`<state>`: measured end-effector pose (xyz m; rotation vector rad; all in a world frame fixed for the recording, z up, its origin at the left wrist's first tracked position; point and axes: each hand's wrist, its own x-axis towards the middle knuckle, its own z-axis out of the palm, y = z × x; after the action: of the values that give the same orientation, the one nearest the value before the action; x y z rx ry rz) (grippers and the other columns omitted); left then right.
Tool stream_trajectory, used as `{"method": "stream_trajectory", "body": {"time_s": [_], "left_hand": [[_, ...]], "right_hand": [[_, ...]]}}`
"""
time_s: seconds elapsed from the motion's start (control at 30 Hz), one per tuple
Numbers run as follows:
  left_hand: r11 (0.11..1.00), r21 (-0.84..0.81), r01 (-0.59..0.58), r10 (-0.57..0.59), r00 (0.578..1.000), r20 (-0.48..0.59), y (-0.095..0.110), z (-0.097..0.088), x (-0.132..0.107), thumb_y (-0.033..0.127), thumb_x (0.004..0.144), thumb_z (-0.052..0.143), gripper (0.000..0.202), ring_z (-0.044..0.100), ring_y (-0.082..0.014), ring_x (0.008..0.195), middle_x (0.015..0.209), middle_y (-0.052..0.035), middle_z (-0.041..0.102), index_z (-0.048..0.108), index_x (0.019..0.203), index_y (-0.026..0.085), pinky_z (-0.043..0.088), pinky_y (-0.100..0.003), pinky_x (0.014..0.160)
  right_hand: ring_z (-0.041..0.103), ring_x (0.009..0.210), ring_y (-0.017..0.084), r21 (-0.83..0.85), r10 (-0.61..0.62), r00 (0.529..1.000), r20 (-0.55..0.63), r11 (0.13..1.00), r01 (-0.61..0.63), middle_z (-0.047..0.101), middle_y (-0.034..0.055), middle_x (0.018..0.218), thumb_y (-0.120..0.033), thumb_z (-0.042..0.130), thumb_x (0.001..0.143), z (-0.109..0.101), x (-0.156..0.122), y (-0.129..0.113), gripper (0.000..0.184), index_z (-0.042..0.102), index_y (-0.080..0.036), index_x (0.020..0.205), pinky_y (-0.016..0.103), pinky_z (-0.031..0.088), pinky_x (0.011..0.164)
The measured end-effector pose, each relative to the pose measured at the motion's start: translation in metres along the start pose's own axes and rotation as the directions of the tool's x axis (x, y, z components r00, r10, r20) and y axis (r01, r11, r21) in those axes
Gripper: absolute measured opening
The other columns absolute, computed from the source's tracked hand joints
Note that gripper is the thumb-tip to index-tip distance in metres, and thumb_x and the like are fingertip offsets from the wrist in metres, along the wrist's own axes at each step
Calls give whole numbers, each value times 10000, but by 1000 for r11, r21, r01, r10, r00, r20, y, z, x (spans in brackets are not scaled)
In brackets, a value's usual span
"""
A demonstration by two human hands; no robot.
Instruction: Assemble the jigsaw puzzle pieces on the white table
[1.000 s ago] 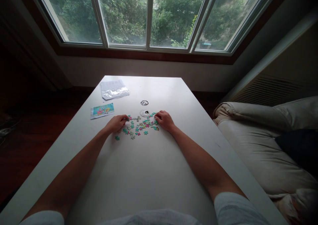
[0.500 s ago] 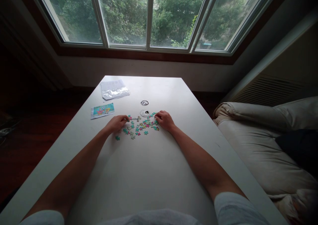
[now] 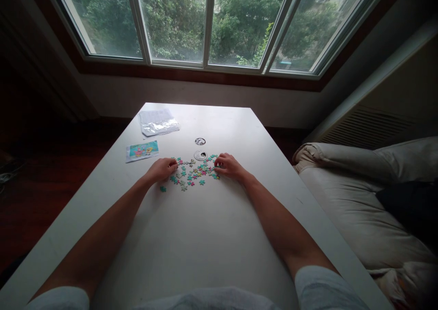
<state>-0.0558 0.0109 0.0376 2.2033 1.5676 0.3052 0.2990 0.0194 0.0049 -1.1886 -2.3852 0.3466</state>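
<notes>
The left hand (image 3: 162,169) lies knuckles-up on the white table (image 3: 205,237), its fingers loosely curled, with the fingertips (image 3: 174,165) touching the 9 o'clock edge of a scatter of small puzzle pieces (image 3: 193,172); whether a piece is pinched between them is too small to tell. The right hand (image 3: 230,166) rests at the 3 o'clock edge of the same scatter, also curled, its fingertips among the teal and pink pieces, and its grip cannot be made out either. Both forearms stretch flat across the tabletop towards the scatter, which lies between the hands, slightly past the middle of the table. One stray teal piece (image 3: 163,189) lies apart at 7 o'clock from the scatter, just beside the left wrist. At 12 o'clock, touching the pile's far edge, sits a small round disc (image 3: 200,155), with a second round disc (image 3: 200,141) just beyond it. A colourful picture card (image 3: 142,151) lies at 10 o'clock, and further out at 11 o'clock a crumpled clear plastic bag (image 3: 158,121). Off the table at 3 o'clock stands a pale sofa (image 3: 356,200); a wide window (image 3: 205,23) with green trees fills 12 o'clock.
</notes>
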Motion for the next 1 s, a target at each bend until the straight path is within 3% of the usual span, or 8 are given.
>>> {"method": "stream_trajectory", "body": {"time_s": [0.2,0.4,0.7,0.9,1.0], "left_hand": [[999,-37,18,-22,992,-123,-5,2,3,368,885,487,312,665,-192,819,914,-16,763,752,1004,256,446,-270,727],[982,-185,46,-87,972,-218,-5,2,11,347,886,498,392,658,-169,787,924,-4,763,677,1219,241,461,-260,718],[997,-77,8,-26,972,-232,8,7,46,314,887,509,321,636,-168,724,844,-3,737,707,1129,243,426,-264,656],[998,3,-64,63,977,-202,21,24,72,287,873,550,248,644,-202,832,917,-27,737,742,1026,249,467,-293,747],[995,40,-94,100,971,-217,23,28,79,283,875,563,235,629,-222,891,962,-50,715,738,1025,241,476,-323,810]], "right_hand": [[549,943,211,46,20,998,-55,999,-18,639,46,950,-288,740,829,13,3,-7,80,711,-237,883,339,401,897],[586,848,172,233,73,992,-104,971,-47,653,19,865,-239,689,831,15,1,-10,28,676,-221,848,304,441,842],[554,642,131,406,88,991,-105,913,-38,667,-5,737,-304,675,831,18,2,-5,103,723,-213,845,262,443,648],[586,691,148,395,65,989,-136,919,-6,684,9,759,-261,665,832,18,3,-5,86,743,-224,834,276,460,694],[579,688,140,395,124,976,-179,918,-44,698,8,808,-260,649,840,19,2,-3,111,745,-228,883,273,456,695]]}}
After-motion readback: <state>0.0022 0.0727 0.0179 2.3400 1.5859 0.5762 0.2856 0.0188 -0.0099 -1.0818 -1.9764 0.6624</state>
